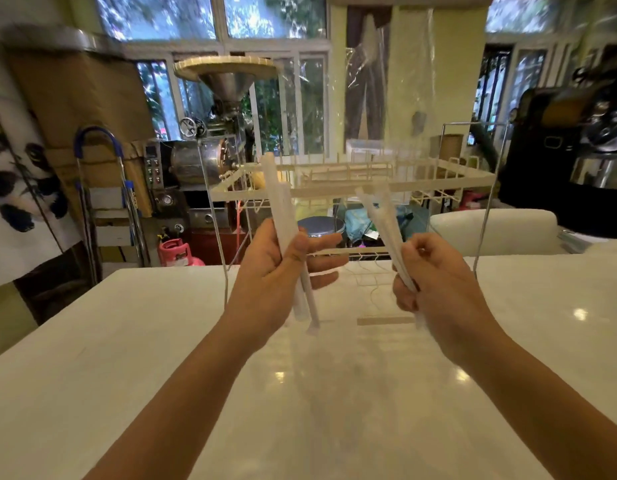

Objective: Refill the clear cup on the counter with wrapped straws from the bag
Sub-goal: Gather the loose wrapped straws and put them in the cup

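Left hand (276,271) and right hand (428,275) each grip a loose bundle of wrapped straws (283,216) above the white counter (127,341), fingers closed around them; no cup visible, and the splayed right bundle could shed straws if grip slackens.

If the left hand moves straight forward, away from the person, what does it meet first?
Probably the white wire dish rack standing on the white counter. The left hand, gripping white wrapped straws, looks close in front of it, though depth is unclear.
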